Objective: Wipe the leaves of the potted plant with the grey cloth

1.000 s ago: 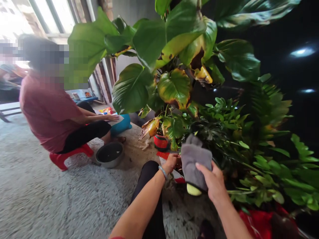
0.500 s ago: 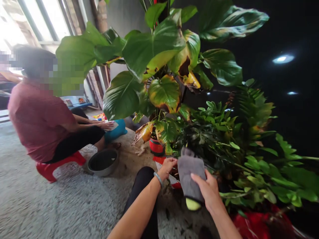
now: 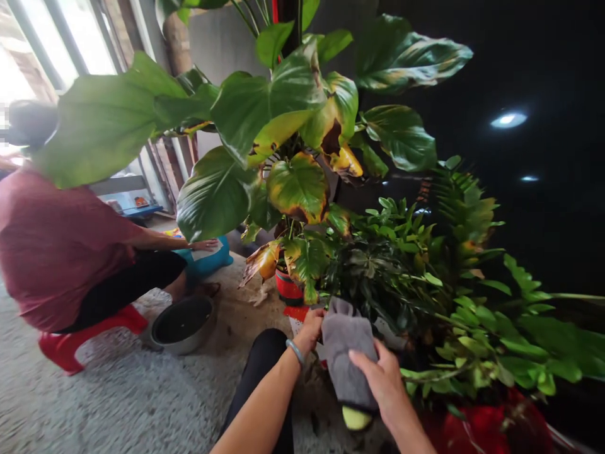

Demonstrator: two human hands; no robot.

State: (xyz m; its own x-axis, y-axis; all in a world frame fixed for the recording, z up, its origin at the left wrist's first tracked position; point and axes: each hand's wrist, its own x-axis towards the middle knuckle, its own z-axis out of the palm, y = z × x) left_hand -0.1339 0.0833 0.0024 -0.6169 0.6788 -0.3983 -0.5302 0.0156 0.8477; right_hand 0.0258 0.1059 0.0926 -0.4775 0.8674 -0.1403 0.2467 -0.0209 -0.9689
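Note:
My right hand (image 3: pixel 384 384) is closed on a grey cloth (image 3: pixel 345 356) that drapes over a yellow-green leaf, whose tip (image 3: pixel 355 417) pokes out below. My left hand (image 3: pixel 311 326) is curled at the left edge of the cloth, by a red and white pot (image 3: pixel 295 317); its fingers are hidden behind the cloth. A bangle (image 3: pixel 295 351) sits on that wrist. Both hands are low among the leaves of a dense green plant (image 3: pixel 425 284).
A tall plant (image 3: pixel 283 139) with big yellowing leaves stands in a red pot (image 3: pixel 287 288) behind. On the left a person in a maroon shirt (image 3: pixel 51 246) squats on a red stool (image 3: pixel 66 343), beside a metal bowl (image 3: pixel 182 323) on the gritty floor. Red pot (image 3: pixel 477 425) at lower right.
The view has swung up and rightwards, so the person and plants sit further left and lower. My hands keep the same grip on the cloth.

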